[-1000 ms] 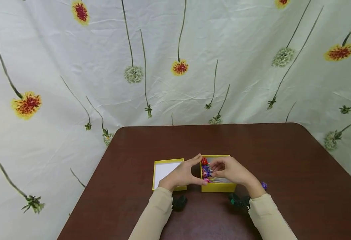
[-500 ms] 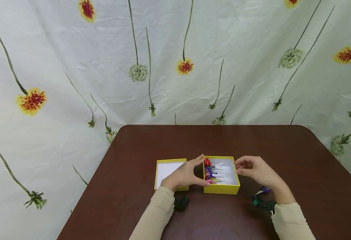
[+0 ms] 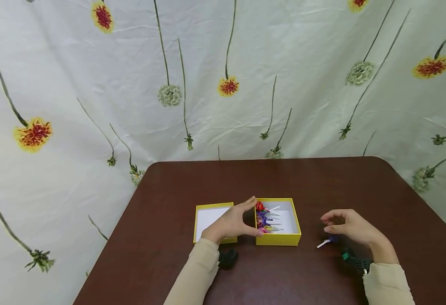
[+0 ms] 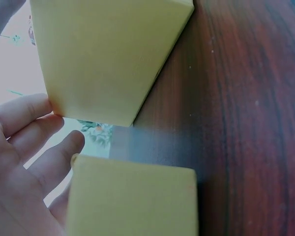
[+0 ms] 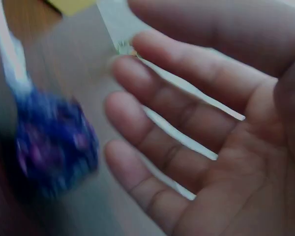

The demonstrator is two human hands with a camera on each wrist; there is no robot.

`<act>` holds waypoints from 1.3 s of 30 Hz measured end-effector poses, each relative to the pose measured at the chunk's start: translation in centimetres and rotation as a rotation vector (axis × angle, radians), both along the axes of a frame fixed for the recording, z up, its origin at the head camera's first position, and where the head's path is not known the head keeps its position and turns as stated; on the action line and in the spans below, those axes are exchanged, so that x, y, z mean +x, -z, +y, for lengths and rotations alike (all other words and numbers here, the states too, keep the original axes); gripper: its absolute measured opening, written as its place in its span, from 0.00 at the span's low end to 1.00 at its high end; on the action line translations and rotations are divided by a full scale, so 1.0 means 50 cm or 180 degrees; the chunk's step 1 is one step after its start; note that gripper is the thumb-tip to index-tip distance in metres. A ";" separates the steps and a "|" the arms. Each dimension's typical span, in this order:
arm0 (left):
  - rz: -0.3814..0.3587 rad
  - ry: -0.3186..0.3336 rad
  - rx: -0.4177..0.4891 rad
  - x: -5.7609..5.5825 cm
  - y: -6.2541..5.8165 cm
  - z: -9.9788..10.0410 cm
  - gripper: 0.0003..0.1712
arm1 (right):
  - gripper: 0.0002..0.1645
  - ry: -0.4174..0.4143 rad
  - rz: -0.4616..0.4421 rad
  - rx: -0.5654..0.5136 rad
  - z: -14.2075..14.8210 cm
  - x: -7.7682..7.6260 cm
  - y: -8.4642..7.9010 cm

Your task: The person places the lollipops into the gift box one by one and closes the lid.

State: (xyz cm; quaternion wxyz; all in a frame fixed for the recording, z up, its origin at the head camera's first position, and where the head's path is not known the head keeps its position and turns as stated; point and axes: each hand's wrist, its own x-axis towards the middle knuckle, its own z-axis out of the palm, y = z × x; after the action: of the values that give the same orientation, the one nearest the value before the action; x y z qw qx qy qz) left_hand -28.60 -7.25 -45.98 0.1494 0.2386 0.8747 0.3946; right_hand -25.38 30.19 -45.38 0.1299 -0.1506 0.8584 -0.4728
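Observation:
My left hand (image 3: 231, 221) holds the left side of an uncovered yellow box (image 3: 278, 239), thumb at the near corner and fingertips at the far corner. In the left wrist view fingertips touch the wall of that box (image 4: 103, 59). Several wrapped lollipops (image 3: 262, 220) lie in it, coloured heads to the left and white sticks pointing right. To the right, my empty right hand (image 3: 354, 228) hovers above a single purple lollipop (image 3: 333, 239) on the table. The right wrist view has this lollipop (image 5: 56, 142) beside the spread fingers, apart from them.
A shallow yellow lid (image 3: 209, 216), white inside, lies left of the box, partly behind the left hand. The brown table (image 3: 268, 180) extends around everything. Behind it hangs a white cloth (image 3: 207, 127) printed with flowers.
My right hand has drawn out of the box and moved right to the loose lollipop, uncovering the lollipops and sticks in the box. The left hand stays at the box.

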 end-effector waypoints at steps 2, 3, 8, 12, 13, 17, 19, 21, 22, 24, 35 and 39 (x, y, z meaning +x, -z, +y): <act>0.0006 -0.0012 0.0003 0.000 0.000 -0.001 0.58 | 0.23 -0.0109 -0.0060 -0.0013 0.014 0.000 0.008; 0.0015 -0.0015 -0.0002 0.000 0.000 -0.001 0.58 | 0.23 -0.0170 -0.0085 -0.0030 0.021 0.000 0.012; 0.0042 -0.0006 -0.0028 -0.002 0.002 -0.001 0.58 | 0.24 -0.0454 -0.0284 -0.0171 0.051 0.002 0.031; 0.0058 0.0018 -0.0033 -0.001 0.003 0.000 0.58 | 0.22 -0.0572 -0.0327 -0.0266 0.068 0.007 0.037; 0.0059 0.0022 -0.0035 -0.001 0.003 0.000 0.58 | 0.21 -0.0595 -0.0315 -0.0279 0.070 0.009 0.037; 0.0051 0.0029 -0.0035 0.000 0.003 0.000 0.58 | 0.20 -0.0681 -0.0225 -0.0314 0.073 0.011 0.040; 0.0026 0.0020 -0.0020 0.000 0.002 0.000 0.58 | 0.19 -0.0702 -0.0185 -0.0352 0.072 0.009 0.042; 0.0010 0.0009 -0.0020 0.000 0.002 -0.001 0.59 | 0.19 -0.0709 -0.0166 -0.0395 0.073 0.007 0.044; 0.0002 0.0010 -0.0018 0.000 0.002 -0.001 0.59 | 0.19 -0.0713 -0.0162 -0.0415 0.073 0.006 0.045; -0.0009 0.0018 -0.0010 0.000 0.002 -0.001 0.59 | 0.19 -0.0697 -0.0188 -0.0433 0.073 0.005 0.047; -0.0025 -0.0013 0.0010 0.002 0.001 -0.002 0.58 | 0.16 -0.0640 -0.0024 -0.0434 0.064 0.001 0.051; 0.0008 -0.0020 -0.0004 0.001 0.001 0.001 0.58 | 0.15 -0.0420 0.0040 -0.0337 0.062 0.004 0.053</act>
State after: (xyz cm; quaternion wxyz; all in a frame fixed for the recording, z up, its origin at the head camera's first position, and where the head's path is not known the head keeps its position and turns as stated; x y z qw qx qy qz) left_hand -28.55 -7.22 -46.02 0.1473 0.2362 0.8758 0.3943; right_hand -25.20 33.29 -48.01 0.1473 -0.2165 0.8212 -0.5071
